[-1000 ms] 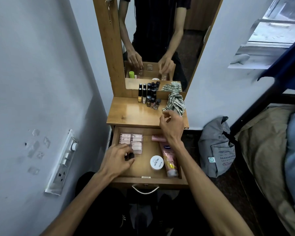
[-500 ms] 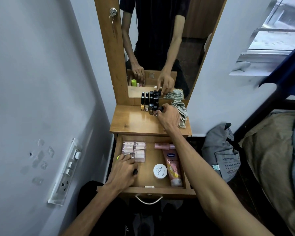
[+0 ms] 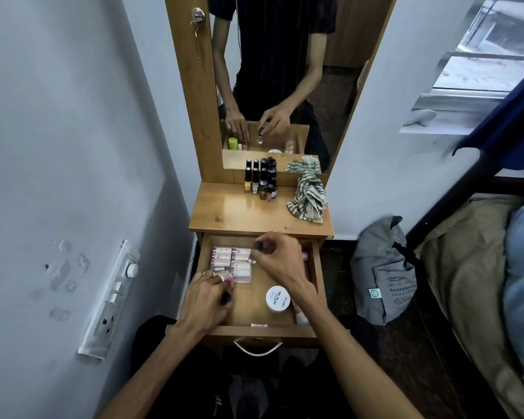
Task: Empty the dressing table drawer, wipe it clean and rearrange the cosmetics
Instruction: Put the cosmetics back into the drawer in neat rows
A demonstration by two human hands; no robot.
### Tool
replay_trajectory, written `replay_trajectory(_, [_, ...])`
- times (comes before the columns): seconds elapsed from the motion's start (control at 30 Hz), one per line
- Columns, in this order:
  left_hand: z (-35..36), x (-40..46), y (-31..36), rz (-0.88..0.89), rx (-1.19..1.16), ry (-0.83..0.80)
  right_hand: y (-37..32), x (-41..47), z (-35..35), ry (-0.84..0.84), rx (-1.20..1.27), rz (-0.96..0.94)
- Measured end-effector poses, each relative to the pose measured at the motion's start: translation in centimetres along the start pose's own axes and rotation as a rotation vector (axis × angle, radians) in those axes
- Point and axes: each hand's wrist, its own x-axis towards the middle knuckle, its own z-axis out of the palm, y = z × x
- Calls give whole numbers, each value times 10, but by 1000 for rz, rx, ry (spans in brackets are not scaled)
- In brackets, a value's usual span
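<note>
The wooden drawer [image 3: 257, 330] stands pulled out below the dressing table top [image 3: 239, 213]. My right hand [image 3: 280, 260] pinches a small dark-capped nail polish bottle [image 3: 254, 252] over the drawer's back. My left hand [image 3: 204, 299] holds a small dark-capped bottle [image 3: 225, 297] at the drawer's left side, beside a pink-capped one [image 3: 229, 278]. Pale pink boxes [image 3: 232, 261] lie at the back left. A white round jar [image 3: 278, 298] sits near the front. A pink tube [image 3: 300, 317] is mostly hidden under my right forearm. Several nail polish bottles [image 3: 260, 181] stand at the top's back.
A striped cloth [image 3: 309, 201] lies bunched on the table top's right. The mirror [image 3: 285, 80] rises behind. A wall with a switch panel [image 3: 109, 297] is close on the left. A grey bag [image 3: 381, 273] and a bed [image 3: 481, 282] lie to the right.
My right hand came back from the bottles on the table top with a small bottle and now holds it over the drawer. My left hand stayed low in the drawer's left side.
</note>
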Motion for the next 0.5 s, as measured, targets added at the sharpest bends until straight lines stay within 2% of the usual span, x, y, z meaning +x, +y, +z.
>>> replay_trajectory(0.17, [4, 0, -1, -16, 43, -19, 3, -24, 39, -232, -226, 54])
replay_trajectory(0.5, [7, 9, -4, 24, 133, -114, 7, -34, 66, -299, -293, 25])
